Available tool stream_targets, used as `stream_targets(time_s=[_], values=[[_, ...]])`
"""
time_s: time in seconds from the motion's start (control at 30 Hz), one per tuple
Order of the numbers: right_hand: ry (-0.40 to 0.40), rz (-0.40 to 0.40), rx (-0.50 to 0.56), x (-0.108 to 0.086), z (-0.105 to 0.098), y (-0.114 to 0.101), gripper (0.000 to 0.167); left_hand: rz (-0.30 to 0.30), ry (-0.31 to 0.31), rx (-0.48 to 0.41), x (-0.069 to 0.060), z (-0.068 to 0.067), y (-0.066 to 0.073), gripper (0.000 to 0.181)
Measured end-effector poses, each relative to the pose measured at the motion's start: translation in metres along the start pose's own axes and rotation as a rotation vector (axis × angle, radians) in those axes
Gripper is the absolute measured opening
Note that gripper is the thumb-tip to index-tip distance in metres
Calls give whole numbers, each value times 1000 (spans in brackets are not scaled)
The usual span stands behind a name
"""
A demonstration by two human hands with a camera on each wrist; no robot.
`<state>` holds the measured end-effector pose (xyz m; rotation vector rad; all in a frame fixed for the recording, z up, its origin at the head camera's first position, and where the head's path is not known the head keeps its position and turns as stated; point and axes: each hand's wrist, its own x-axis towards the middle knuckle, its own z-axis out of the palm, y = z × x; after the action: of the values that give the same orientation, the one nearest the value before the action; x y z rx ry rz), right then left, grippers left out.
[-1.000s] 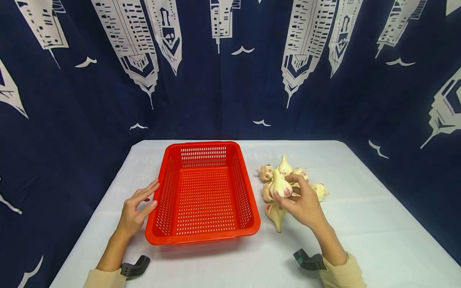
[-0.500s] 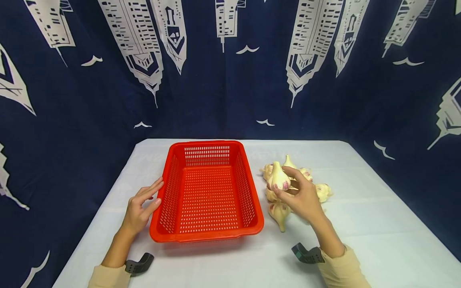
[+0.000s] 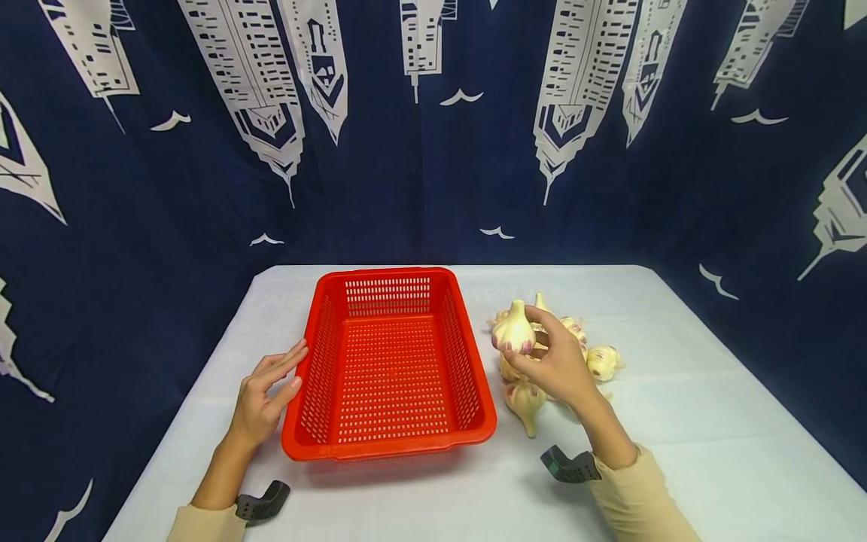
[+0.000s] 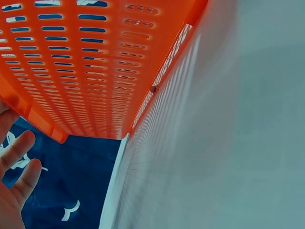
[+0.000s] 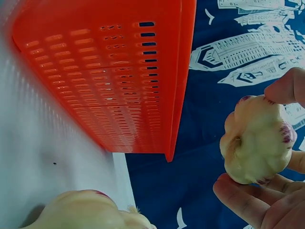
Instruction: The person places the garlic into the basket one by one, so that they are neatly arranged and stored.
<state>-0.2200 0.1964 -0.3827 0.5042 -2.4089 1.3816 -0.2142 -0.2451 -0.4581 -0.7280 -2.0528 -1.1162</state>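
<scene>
My right hand point(image 3: 552, 360) pinches a garlic bulb point(image 3: 513, 329) between thumb and fingers, stem up, above the pile. In the right wrist view the bulb point(image 5: 257, 140) shows its root end and purple streaks, apart from the basket's wall. My left hand point(image 3: 260, 395) touches the left rim of a red plastic basket point(image 3: 389, 449) with fairly straight fingers. The left wrist view shows loosely spread fingers point(image 4: 26, 183) beside the rim, some cut off by the frame. Nothing lies inside the basket.
Several garlic bulbs point(image 3: 524, 399) lie heaped right of the basket, partly hidden by my right hand. One bulb point(image 3: 603, 363) sits at the pile's right side. A white table point(image 3: 684, 421) bears everything, with a dark blue printed cloth point(image 3: 420, 188) hanging behind.
My right hand has raised the garlic bulb off the pile and carried it a little left, toward the basket. The left hand has stayed at the rim. The view shifted slightly.
</scene>
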Motion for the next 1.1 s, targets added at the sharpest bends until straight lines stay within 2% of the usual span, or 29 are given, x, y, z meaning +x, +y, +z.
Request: stream_targets(time_s=[0.33,0.73,1.1], values=[[1,-74,-63,12,2,-4,54,13,24,8,2,1,-2,47],[-21,-173,-160,27,1,-14,56,-3,7,-8,-1,0,-2,48],[-26,-194,-191,43,6,-18,51,-14,0,-11,-1,-1,0,48]])
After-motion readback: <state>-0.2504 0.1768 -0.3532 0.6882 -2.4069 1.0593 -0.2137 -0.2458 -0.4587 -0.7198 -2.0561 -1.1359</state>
